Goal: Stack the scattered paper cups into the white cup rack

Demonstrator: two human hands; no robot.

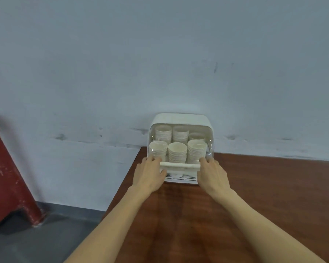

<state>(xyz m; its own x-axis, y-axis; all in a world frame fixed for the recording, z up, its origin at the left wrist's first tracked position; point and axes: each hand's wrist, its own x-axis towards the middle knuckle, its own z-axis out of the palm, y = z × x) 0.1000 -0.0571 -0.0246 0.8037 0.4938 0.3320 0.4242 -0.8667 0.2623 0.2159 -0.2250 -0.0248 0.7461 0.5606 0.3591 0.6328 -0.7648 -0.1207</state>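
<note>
The white cup rack [179,149] stands at the wooden table's [235,205] far corner against the wall, holding six stacks of paper cups [177,151]; no loose cups show; the left hand [150,172] and right hand [212,173] grip the ends of its front handle bar [179,164]; stacking looks finished, only the clear cover left to close.

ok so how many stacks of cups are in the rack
6 stacks of white paper cups in the white plastic cup rack: back row left, middle, right; front row left, middle, right.
</note>
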